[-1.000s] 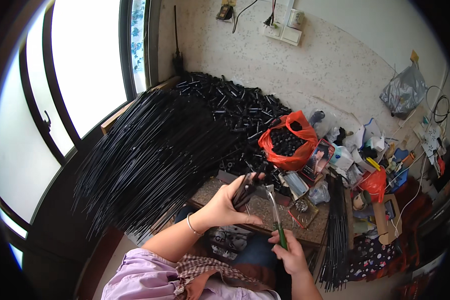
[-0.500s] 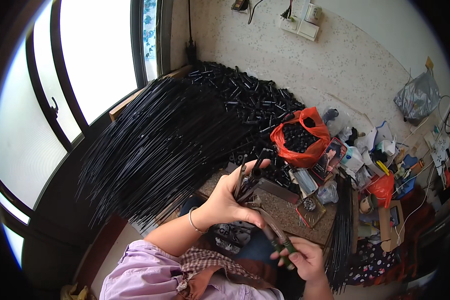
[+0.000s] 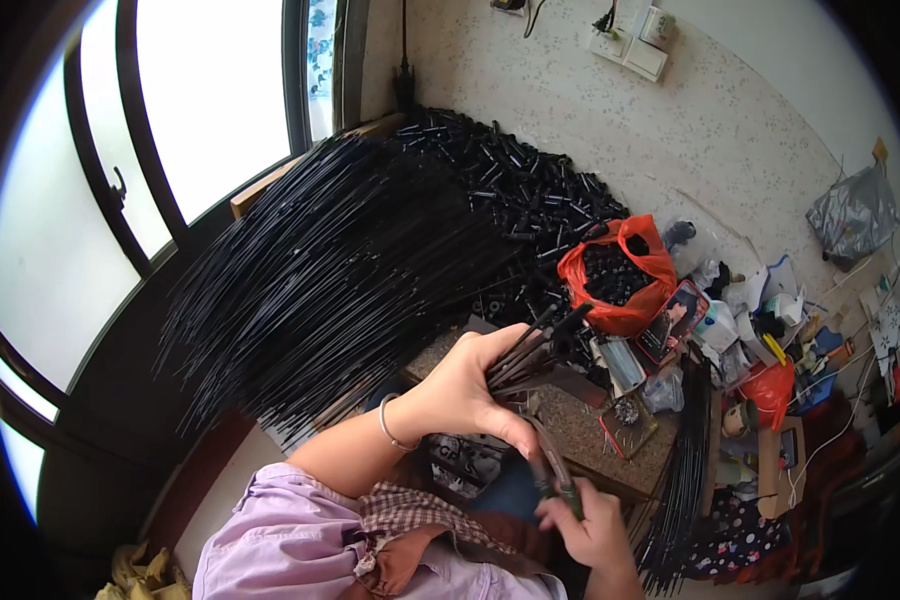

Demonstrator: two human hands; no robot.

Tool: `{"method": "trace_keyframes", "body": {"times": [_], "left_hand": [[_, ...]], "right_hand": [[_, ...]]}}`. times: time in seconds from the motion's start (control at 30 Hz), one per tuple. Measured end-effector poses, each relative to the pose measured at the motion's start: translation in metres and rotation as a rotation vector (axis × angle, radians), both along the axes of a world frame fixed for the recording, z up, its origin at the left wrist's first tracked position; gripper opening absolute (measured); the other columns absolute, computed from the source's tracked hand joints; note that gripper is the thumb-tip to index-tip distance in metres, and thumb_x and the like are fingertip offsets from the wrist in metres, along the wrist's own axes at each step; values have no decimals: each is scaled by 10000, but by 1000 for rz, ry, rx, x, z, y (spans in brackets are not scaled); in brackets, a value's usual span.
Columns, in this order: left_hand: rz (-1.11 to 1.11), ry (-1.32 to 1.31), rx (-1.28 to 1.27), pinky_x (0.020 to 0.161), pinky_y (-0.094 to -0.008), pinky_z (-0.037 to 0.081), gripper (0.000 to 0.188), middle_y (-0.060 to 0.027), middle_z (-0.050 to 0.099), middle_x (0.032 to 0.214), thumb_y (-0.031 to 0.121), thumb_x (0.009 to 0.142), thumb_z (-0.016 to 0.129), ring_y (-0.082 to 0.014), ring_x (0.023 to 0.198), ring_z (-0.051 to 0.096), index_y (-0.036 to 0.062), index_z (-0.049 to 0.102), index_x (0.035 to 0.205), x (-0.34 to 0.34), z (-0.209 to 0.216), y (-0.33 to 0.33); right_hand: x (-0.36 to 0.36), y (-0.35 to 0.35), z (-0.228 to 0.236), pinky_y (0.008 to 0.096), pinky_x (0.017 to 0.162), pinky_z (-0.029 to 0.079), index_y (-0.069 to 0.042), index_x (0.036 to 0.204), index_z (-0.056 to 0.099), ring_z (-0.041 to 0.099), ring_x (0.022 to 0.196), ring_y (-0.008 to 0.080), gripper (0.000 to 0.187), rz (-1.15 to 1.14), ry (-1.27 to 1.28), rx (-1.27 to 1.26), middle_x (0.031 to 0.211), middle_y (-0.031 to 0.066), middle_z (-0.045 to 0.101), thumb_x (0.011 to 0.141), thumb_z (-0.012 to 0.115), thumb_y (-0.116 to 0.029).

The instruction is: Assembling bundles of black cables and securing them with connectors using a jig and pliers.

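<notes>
My left hand (image 3: 460, 390) is wrapped round a small bunch of black rods and tubes (image 3: 522, 368), whose ends stick up past my fingers. In my right hand (image 3: 598, 530), low and to the right, is a pair of pliers (image 3: 553, 455) with curved grey handles and green grips. The upper part of the pliers lies close to my left thumb; whether they touch, and where the jaws are, I cannot tell. Beyond my left hand spreads a large heap of long thin black rods (image 3: 310, 270).
Short black tubes (image 3: 530, 185) are piled against the wall. An open red plastic bag (image 3: 577, 270) of small black parts sits on the speckled worktop (image 3: 570, 425). Clutter and a phone-like rectangle (image 3: 673, 320) lie right of it. Another rod bundle (image 3: 675, 490) hangs at the worktop's right edge.
The view has shifted, so the room's things sit slightly further right. My right hand and the pliers have come up a little, closer to my left hand. Both hands keep their holds.
</notes>
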State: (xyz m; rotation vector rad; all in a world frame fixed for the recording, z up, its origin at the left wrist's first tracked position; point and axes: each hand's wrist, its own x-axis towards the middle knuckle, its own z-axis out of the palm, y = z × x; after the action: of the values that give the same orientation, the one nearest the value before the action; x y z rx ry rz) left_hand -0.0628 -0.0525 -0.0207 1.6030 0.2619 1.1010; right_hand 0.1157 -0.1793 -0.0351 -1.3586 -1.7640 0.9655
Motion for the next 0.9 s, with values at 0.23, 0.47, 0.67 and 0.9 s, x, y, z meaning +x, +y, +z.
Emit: {"method": "trace_keyframes", "body": {"times": [0.23, 0.47, 0.67, 0.9], "left_hand": [[-38, -19, 17, 468, -145, 307, 671, 31, 440, 617, 418, 340, 750, -5, 562, 394, 28, 502, 827, 8, -3, 3], [-69, -153, -124, 420, -152, 282, 723, 48, 408, 561, 422, 331, 750, -12, 487, 366, 6, 482, 859, 6, 3, 4], [32, -42, 92, 433, -150, 302, 705, 43, 412, 575, 400, 327, 760, -18, 510, 381, -8, 482, 830, 11, -1, 11], [68, -57, -27, 422, -150, 286, 726, 59, 405, 542, 421, 306, 748, -14, 478, 368, 2, 483, 836, 2, -9, 10]], "right_hand": [[-14, 7, -27, 254, 477, 410, 44, 926, 407, 486, 449, 160, 314, 51, 34, -41, 580, 94, 514, 660, 546, -49], [-10, -7, -14, 251, 452, 416, 49, 839, 454, 509, 474, 169, 225, 201, 717, -714, 592, 107, 520, 730, 522, -136], [-14, 13, -31, 242, 419, 387, 32, 925, 395, 507, 493, 160, 380, 53, 133, -211, 613, 93, 520, 632, 600, -97], [-23, -4, -11, 249, 462, 414, 44, 855, 422, 486, 445, 212, 193, -38, 404, -396, 578, 135, 500, 746, 465, -110]]}}
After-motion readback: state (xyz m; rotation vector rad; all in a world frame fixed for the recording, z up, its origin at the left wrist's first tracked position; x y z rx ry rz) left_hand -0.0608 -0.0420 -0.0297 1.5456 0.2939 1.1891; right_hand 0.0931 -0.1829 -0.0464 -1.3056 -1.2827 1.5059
